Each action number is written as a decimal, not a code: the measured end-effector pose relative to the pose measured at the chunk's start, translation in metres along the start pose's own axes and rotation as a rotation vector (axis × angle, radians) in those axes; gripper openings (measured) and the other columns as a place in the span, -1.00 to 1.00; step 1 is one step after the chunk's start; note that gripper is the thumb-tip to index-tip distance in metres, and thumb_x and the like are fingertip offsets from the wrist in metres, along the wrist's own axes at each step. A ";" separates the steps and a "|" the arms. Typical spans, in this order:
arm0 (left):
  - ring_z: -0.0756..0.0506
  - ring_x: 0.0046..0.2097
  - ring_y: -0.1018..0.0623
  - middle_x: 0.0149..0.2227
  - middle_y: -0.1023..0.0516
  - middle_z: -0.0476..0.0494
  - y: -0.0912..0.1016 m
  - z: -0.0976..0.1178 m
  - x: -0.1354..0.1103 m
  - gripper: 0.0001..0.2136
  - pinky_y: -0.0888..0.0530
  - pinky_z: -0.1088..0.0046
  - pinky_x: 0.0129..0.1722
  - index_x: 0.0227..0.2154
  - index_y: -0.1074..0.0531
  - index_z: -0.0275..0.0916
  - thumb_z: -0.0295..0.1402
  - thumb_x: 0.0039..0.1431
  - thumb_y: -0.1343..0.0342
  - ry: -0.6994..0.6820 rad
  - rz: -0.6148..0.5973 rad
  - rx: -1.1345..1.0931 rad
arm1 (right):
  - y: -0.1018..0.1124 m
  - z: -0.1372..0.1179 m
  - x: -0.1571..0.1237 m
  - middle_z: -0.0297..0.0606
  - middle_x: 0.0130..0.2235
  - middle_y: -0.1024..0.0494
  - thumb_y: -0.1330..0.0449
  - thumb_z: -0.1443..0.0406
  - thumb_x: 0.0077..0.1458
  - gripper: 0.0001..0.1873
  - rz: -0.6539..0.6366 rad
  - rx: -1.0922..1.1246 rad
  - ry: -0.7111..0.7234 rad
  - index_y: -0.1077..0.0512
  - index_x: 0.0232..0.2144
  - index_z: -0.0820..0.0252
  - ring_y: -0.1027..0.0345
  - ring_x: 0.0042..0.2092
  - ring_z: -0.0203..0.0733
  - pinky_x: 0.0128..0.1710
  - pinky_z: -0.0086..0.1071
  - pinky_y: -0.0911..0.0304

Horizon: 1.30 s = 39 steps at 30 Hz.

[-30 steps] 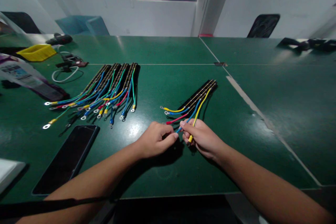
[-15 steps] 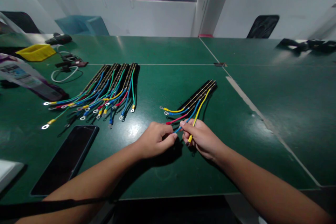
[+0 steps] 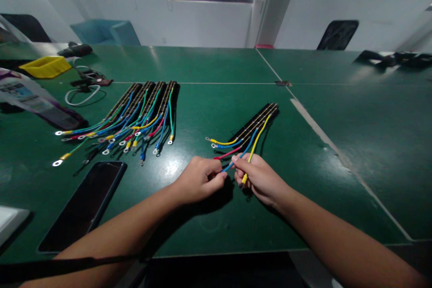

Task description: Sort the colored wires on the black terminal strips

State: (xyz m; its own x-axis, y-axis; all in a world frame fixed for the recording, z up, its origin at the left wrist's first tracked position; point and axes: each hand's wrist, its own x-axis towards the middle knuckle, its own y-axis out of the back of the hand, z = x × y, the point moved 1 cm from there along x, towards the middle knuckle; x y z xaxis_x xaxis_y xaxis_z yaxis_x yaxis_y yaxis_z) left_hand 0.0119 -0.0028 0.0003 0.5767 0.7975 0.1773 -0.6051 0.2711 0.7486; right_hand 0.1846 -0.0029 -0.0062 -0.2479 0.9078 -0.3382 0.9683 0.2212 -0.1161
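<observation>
A black terminal block [image 3: 251, 122] with metal screw rows lies slanted on the green table in front of me. Yellow, blue and red wires with ring terminals come off it toward me. My left hand [image 3: 203, 180] is closed, pinching the end of a blue wire [image 3: 250, 145]; the terminal on that end is hidden in the fingers. My right hand [image 3: 258, 176] grips the same blue wire a little farther up, between thumb and finger. A yellow wire [image 3: 259, 138] passes by the right fingers, its yellow-sleeved end hanging below them.
Several wired terminal blocks [image 3: 148, 103] lie side by side at left, ring terminals toward me. A phone [image 3: 84, 207] rests near my left forearm. Farther left are a plastic bottle-like pack [image 3: 37, 101], a yellow tray [image 3: 47, 67] and a white cable [image 3: 83, 96]. Tape [image 3: 317, 130] runs along the table at right.
</observation>
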 end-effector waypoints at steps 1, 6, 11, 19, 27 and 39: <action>0.11 -0.60 -0.17 -0.67 -0.16 0.10 0.000 0.001 0.000 -0.70 -0.04 0.57 -0.55 -0.65 -0.24 -0.31 -0.33 0.17 0.02 0.003 -0.004 -0.007 | 0.000 0.000 0.000 -0.42 -0.71 -0.29 -0.14 0.11 0.11 -0.65 0.001 0.002 -0.002 -0.25 -0.57 0.22 -0.12 -0.67 -0.42 -0.66 -0.53 0.02; 0.11 -0.59 -0.20 -0.67 -0.20 0.09 0.001 0.002 -0.001 -0.69 -0.06 0.58 -0.54 -0.63 -0.29 -0.32 -0.31 0.19 0.03 0.017 -0.007 -0.045 | 0.000 0.001 0.000 -0.43 -0.71 -0.29 -0.14 0.11 0.11 -0.66 -0.001 0.013 -0.011 -0.25 -0.55 0.21 -0.12 -0.67 -0.42 -0.65 -0.53 0.01; 0.12 -0.60 -0.22 -0.67 -0.24 0.09 0.001 0.000 -0.001 -0.73 -0.09 0.60 -0.56 -0.59 -0.37 -0.32 -0.30 0.16 -0.02 0.055 0.023 -0.084 | 0.000 0.002 0.000 -0.45 -0.71 -0.28 -0.15 0.12 0.10 -0.69 -0.001 0.032 -0.003 -0.25 -0.53 0.21 -0.12 -0.67 -0.42 -0.66 -0.53 0.01; 0.12 -0.60 -0.18 -0.66 -0.20 0.11 -0.001 0.000 0.000 -0.74 -0.07 0.59 -0.55 -0.63 -0.26 -0.30 -0.33 0.12 -0.03 0.013 0.054 -0.009 | -0.001 -0.001 -0.002 -0.44 -0.71 -0.28 -0.15 0.10 0.09 -0.67 -0.002 0.006 0.014 -0.25 -0.54 0.20 -0.11 -0.67 -0.41 -0.65 -0.51 0.01; 0.11 -0.59 -0.21 -0.67 -0.22 0.10 0.001 0.003 0.000 -0.72 -0.08 0.60 -0.56 -0.61 -0.32 -0.32 -0.30 0.17 0.00 0.055 -0.011 -0.103 | 0.000 0.000 0.000 -0.45 -0.70 -0.26 -0.17 0.11 0.07 -0.63 -0.033 0.048 0.038 -0.22 -0.61 0.20 -0.13 -0.65 -0.42 -0.62 -0.50 0.00; 0.10 -0.59 -0.20 -0.66 -0.24 0.09 -0.002 -0.001 -0.001 -0.75 -0.07 0.57 -0.54 -0.61 -0.28 -0.29 -0.32 0.15 -0.01 -0.021 0.036 0.054 | 0.000 0.001 0.000 -0.45 -0.71 -0.25 -0.17 0.10 0.06 -0.66 -0.006 0.035 0.026 -0.26 -0.56 0.20 -0.10 -0.66 -0.40 -0.63 -0.49 0.03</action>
State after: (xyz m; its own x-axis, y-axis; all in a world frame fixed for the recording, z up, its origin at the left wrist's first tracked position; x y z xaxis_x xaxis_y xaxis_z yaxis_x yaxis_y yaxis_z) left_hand 0.0116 -0.0037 -0.0017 0.5668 0.7945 0.2180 -0.5959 0.2126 0.7744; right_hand 0.1847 -0.0036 -0.0073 -0.2528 0.9154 -0.3133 0.9649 0.2149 -0.1508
